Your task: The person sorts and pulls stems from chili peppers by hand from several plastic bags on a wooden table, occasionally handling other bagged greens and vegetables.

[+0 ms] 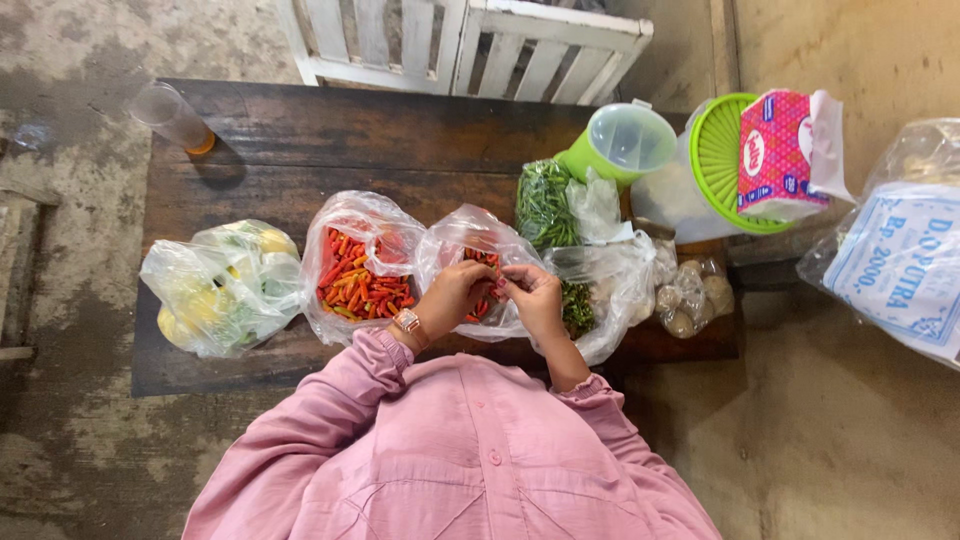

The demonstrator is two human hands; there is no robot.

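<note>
Hands (500, 292) meet over chilli bag (470, 245), table edge (300, 375) near.

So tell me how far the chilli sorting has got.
Looks done: a small heap of red chillies lies in the middle bag under the hands. In hand: the left hand and right hand meet over that bag, pinching something small between the fingertips. Left: the bag of red and orange chillies beside it is still well filled, and the green chillies look untouched.
</note>
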